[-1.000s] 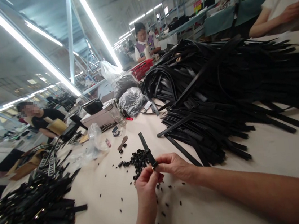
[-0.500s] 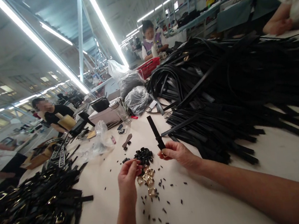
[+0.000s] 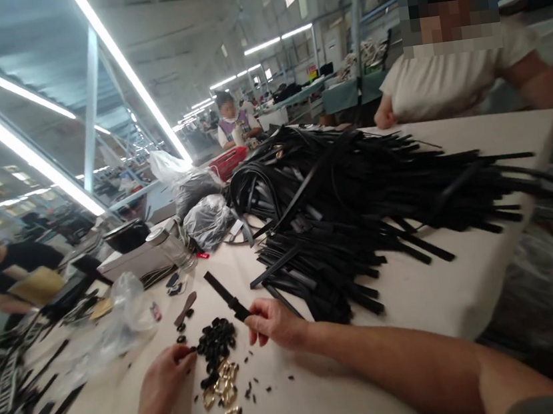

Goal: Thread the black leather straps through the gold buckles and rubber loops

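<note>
My right hand is closed on a short black strap, which points up and to the left above the table. Left of the pile of small black rings, my left hand has its thumb and fingers pinched together. A tiny dark thing shows at those fingertips, too small to make out. Gold buckles lie just below the black rings, with several small black pieces scattered around them on the pale table.
A large heap of black straps covers the table's right half. Behind the rings stand a glass jar, plastic bags and a box. A person in a light shirt is across the table at the right.
The view has swung right, bringing the person at the right and the table's edge into sight. My left hand has moved to the left side of the ring pile. The strap stays in my right hand.
</note>
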`<action>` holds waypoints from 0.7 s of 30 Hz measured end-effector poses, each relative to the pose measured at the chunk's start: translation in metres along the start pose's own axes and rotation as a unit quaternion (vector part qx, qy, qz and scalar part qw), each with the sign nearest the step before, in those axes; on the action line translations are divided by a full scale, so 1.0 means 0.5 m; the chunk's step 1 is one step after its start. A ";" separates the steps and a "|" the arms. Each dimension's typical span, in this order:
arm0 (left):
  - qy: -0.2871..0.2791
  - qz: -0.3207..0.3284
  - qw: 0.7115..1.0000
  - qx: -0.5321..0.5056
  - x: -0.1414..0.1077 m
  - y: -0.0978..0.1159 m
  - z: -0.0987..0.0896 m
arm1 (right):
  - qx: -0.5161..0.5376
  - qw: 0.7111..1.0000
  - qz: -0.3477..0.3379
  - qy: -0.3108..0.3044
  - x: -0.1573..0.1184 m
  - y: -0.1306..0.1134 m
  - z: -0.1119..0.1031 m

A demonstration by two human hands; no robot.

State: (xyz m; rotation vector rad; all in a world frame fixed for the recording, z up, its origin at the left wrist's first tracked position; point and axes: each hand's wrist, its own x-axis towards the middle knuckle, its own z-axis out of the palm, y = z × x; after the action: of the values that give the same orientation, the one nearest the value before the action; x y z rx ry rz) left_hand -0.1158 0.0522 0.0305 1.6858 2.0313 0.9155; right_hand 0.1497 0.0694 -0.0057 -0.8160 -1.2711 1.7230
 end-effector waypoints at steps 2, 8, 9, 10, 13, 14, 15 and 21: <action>-0.005 0.010 1.000 0.005 0.015 0.003 0.000 | -0.013 1.000 0.004 0.001 -0.001 -0.006 0.000; 0.009 -0.001 0.995 -0.098 -0.051 0.046 0.027 | -0.044 0.999 0.002 0.008 -0.009 -0.011 0.009; 0.007 -0.015 0.989 -0.146 -0.073 0.056 0.040 | -0.047 0.999 -0.001 0.002 -0.011 -0.008 0.011; 0.007 -0.035 0.978 -0.205 -0.094 0.066 0.053 | -0.052 0.999 -0.005 -0.006 -0.012 -0.006 0.013; 0.006 -0.112 0.924 -0.366 -0.143 0.091 0.095 | -0.068 0.997 -0.024 -0.028 -0.017 0.004 0.017; 0.002 -0.139 0.906 -0.399 -0.153 0.097 0.106 | -0.074 0.996 -0.030 -0.035 -0.019 0.006 0.017; -0.002 -0.164 0.890 -0.426 -0.159 0.102 0.116 | -0.082 0.995 -0.036 -0.039 -0.021 0.009 0.017; -0.007 -0.213 0.817 -0.535 -0.159 0.113 0.139 | -0.117 0.991 -0.043 -0.056 -0.028 0.014 0.018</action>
State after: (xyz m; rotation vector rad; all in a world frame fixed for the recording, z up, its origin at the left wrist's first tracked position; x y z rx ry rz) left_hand -0.0115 -0.0016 0.0066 0.5789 1.2824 1.4453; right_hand 0.1466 0.0518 -0.0093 -0.7928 -1.5830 1.5891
